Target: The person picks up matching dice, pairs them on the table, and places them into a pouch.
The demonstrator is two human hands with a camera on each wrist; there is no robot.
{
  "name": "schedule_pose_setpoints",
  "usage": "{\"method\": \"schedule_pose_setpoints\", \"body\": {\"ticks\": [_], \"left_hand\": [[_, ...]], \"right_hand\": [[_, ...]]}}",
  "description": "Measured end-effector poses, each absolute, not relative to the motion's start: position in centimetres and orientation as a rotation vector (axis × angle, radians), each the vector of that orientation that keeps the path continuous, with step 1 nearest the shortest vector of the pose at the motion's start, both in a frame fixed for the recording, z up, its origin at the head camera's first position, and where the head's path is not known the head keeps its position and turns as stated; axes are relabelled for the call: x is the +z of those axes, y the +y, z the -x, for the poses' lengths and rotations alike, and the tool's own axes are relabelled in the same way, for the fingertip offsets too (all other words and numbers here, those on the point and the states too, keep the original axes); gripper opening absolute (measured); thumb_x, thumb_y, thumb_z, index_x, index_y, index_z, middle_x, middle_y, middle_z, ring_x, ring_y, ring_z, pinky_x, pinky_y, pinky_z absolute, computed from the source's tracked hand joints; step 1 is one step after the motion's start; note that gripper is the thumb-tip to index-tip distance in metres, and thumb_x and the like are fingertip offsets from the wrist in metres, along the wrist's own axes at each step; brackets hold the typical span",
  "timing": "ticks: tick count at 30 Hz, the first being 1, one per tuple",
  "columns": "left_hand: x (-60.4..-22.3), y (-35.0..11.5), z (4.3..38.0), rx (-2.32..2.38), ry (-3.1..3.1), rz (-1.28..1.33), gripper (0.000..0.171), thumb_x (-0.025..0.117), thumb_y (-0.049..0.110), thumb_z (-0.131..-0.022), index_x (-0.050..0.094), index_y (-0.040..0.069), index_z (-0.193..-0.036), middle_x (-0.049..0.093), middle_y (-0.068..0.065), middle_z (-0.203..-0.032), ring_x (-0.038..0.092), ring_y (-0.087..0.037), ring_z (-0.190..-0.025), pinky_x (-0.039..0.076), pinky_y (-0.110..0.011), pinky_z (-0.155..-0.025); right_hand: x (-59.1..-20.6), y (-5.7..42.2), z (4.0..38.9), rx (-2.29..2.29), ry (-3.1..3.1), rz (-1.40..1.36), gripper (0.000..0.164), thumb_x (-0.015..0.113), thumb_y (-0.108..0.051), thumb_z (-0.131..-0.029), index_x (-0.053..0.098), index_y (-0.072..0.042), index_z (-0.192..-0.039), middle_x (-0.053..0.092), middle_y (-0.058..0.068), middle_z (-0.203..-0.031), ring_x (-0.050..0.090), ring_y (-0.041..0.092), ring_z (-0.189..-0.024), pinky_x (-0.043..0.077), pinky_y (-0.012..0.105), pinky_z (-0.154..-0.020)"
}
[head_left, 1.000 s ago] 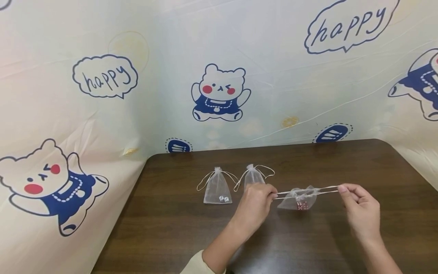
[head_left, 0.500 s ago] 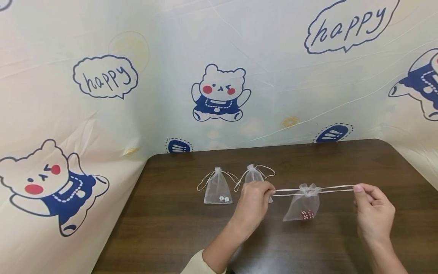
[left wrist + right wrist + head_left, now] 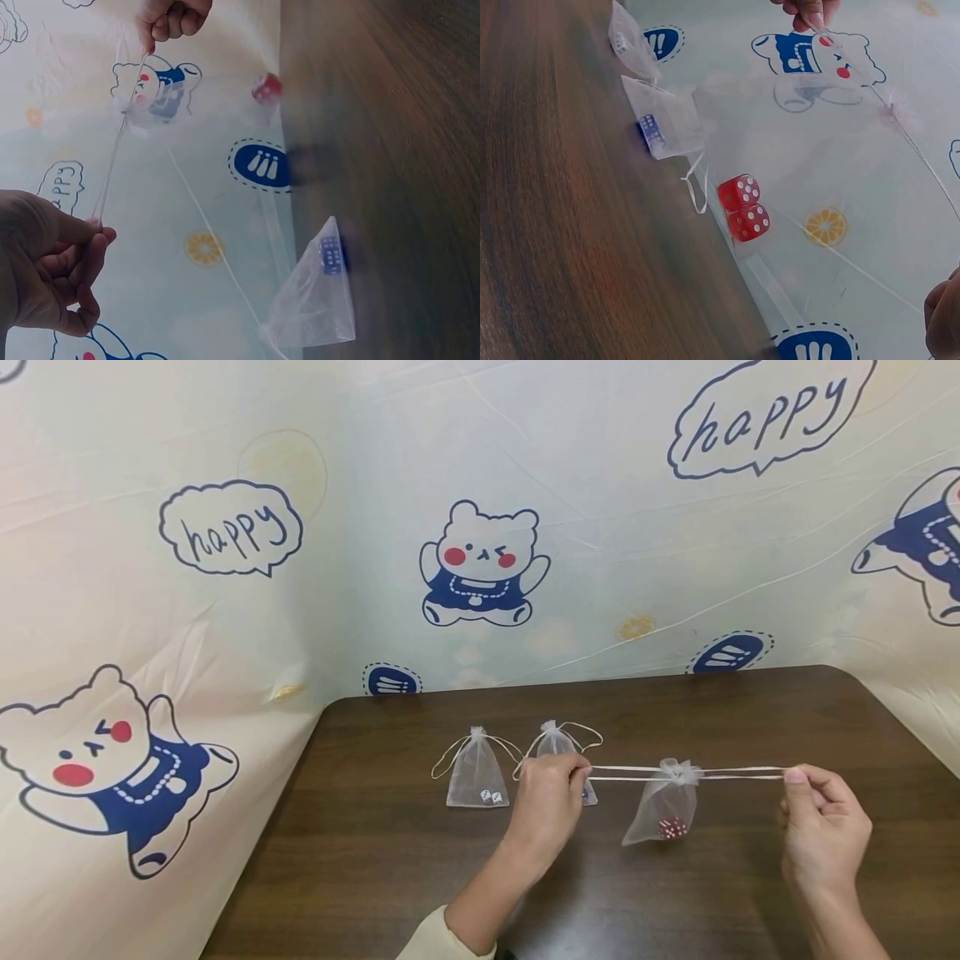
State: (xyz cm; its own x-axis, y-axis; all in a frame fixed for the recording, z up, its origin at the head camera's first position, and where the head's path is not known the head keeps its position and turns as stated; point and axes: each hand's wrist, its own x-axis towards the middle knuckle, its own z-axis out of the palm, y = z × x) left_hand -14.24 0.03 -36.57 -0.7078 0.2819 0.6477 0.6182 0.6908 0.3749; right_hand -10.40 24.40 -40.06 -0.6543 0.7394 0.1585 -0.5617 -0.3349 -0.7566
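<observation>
A sheer white drawstring bag (image 3: 660,806) hangs between my hands, its neck gathered tight. Two red dice (image 3: 742,208) with white dots lie in its bottom corner. My left hand (image 3: 546,802) pinches the drawstring's left end between thumb and fingertips. At the other end, my right hand (image 3: 828,827) pinches the cord (image 3: 738,773) between thumb and index finger. Both cord strands run taut and nearly level on either side of the bag's ruffled top.
Two more sheer bags lie on the dark wooden table (image 3: 360,860). The left bag (image 3: 472,772) contains white dice (image 3: 491,796). Partly behind my left hand, the second bag (image 3: 555,743) holds blue dice (image 3: 651,131). A printed cloth (image 3: 480,443) hangs behind the table.
My right hand has moved right and my left hand slightly left and up, pulling the drawstring. The bag's neck has drawn closed, and its body now hangs down with the red dice.
</observation>
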Motion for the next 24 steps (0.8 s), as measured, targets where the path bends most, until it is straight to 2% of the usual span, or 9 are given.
{"method": "schedule_pose_setpoints", "body": {"ticks": [7,15,20,24], "left_hand": [[-36.8,0.1,14.6,-0.796,-2.353,0.620,0.004,0.072,0.009,-0.078,0.072,0.012,-0.075,0.067,0.004,-0.068,0.062,-0.007,-0.062,0.044,-0.027,-0.064],[-37.3,0.4,15.5,-0.769,-2.392,0.610,0.004,0.071,0.011,-0.080,0.072,0.013,-0.076,0.067,0.006,-0.068,0.062,-0.006,-0.061,0.043,-0.028,-0.065],[-38.0,1.1,16.8,-0.742,-2.423,0.619,0.005,0.071,0.011,-0.079,0.071,0.013,-0.076,0.068,0.006,-0.071,0.063,-0.006,-0.064,0.044,-0.029,-0.069],[-39.1,1.7,18.0,-0.656,-2.462,0.607,0.004,0.071,0.013,-0.080,0.071,0.014,-0.076,0.068,0.006,-0.071,0.063,-0.008,-0.065,0.044,-0.029,-0.068]], "right_hand": [[-40.2,24.6,10.4,2.046,-1.011,0.250,0.007,0.061,0.011,-0.081,0.059,0.010,-0.074,0.050,0.008,-0.046,0.040,0.010,-0.037,0.027,0.017,-0.034],[-41.2,25.7,10.7,1.998,-1.110,0.282,0.008,0.061,0.009,-0.082,0.062,0.006,-0.075,0.054,0.005,-0.048,0.040,0.008,-0.037,0.027,0.016,-0.034],[-44.8,28.8,12.3,1.943,-1.275,0.289,0.002,0.064,0.004,-0.082,0.065,0.005,-0.081,0.056,0.003,-0.051,0.043,0.007,-0.039,0.031,0.017,-0.035],[-48.6,31.7,14.3,1.935,-1.396,0.381,0.018,0.072,-0.008,-0.079,0.066,0.006,-0.089,0.057,0.004,-0.052,0.045,0.008,-0.040,0.032,0.018,-0.034]]}}
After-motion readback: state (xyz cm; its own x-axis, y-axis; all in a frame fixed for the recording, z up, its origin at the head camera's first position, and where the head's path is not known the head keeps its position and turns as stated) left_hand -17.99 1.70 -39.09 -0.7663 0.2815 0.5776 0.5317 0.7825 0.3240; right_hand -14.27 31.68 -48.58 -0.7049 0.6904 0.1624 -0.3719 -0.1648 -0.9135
